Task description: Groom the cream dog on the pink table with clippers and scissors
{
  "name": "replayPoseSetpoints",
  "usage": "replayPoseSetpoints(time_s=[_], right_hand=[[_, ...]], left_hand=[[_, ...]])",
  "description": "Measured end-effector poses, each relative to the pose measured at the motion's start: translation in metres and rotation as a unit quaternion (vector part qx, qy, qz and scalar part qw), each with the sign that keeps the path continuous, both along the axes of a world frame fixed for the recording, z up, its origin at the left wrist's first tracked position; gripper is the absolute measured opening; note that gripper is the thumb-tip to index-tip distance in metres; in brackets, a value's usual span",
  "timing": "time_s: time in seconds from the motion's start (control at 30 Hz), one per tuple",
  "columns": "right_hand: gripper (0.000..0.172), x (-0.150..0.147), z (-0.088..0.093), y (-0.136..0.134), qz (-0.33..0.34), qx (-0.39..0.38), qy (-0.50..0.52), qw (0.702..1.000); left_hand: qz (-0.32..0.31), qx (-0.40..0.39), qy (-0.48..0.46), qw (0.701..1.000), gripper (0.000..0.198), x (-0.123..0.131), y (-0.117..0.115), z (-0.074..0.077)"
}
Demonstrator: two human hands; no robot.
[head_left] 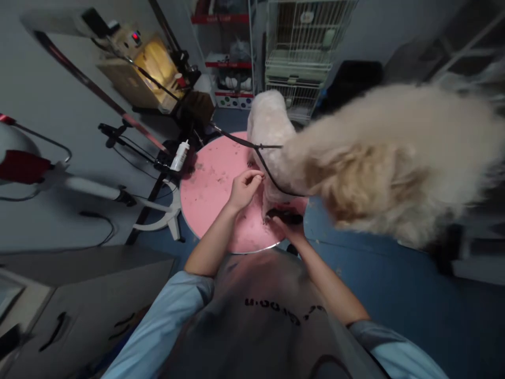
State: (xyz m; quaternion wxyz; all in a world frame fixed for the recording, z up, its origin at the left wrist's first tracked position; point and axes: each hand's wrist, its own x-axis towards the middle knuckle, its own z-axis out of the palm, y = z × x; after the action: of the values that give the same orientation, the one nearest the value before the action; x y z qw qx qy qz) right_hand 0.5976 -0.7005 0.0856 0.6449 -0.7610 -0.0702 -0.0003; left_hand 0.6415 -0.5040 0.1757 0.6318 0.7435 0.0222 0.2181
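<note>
A cream-white, curly-coated dog (272, 123) stands on a round pink table (211, 197) strewn with hair clippings. Its large fluffy head (366, 173) is blurred and hangs over the table's right side. A black loop leash (236, 138) runs around its neck. My left hand (245, 188) is closed in a pinch against the dog's front; whatever its fingertips hold is hidden. Low by a front paw (265, 218), my right hand (292, 230) grips a dark, elongated tool, seemingly a hair clipper (287, 215).
A white squeeze bottle (180, 156) stands left of the table beside a pink-toned metal arm (118, 113). Wire cages (298, 63) and a red-edged shelf (229, 65) are behind. A white wheeled stand (165, 216) is at the left on the blue floor (355, 268).
</note>
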Motion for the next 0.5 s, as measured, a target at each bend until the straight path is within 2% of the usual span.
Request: replayPoseSetpoints(time_s=[0.07,0.13,0.2,0.23,0.33,0.4,0.5], right_hand=[[0.031,-0.023,0.013,-0.004,-0.070,0.025,0.014,0.997],[0.033,-0.044,0.035,-0.011,-0.125,0.073,0.008,0.989],[0.036,-0.055,0.061,-0.014,-0.155,0.078,-0.056,0.983],[0.039,-0.055,0.074,-0.012,-0.163,0.053,-0.107,0.979],[0.045,-0.042,0.103,0.001,-0.161,-0.081,-0.248,0.952],[0.042,-0.033,0.113,0.011,-0.129,-0.146,-0.271,0.943],[0.040,-0.029,0.127,0.017,-0.121,-0.147,-0.319,0.928]], left_hand=[[-0.007,-0.036,0.033,0.999,0.032,0.012,0.007,-0.012],[-0.033,-0.065,0.062,0.995,0.034,0.024,0.012,-0.021],[-0.074,-0.083,0.061,0.992,0.037,0.033,0.012,-0.022],[-0.096,-0.090,0.048,0.990,0.038,0.036,0.010,-0.019],[-0.181,-0.108,-0.011,0.977,0.042,0.047,0.003,0.008],[-0.251,-0.116,-0.043,0.960,0.040,0.057,-0.003,0.033],[-0.337,-0.102,-0.080,0.932,0.026,0.078,-0.013,0.074]])
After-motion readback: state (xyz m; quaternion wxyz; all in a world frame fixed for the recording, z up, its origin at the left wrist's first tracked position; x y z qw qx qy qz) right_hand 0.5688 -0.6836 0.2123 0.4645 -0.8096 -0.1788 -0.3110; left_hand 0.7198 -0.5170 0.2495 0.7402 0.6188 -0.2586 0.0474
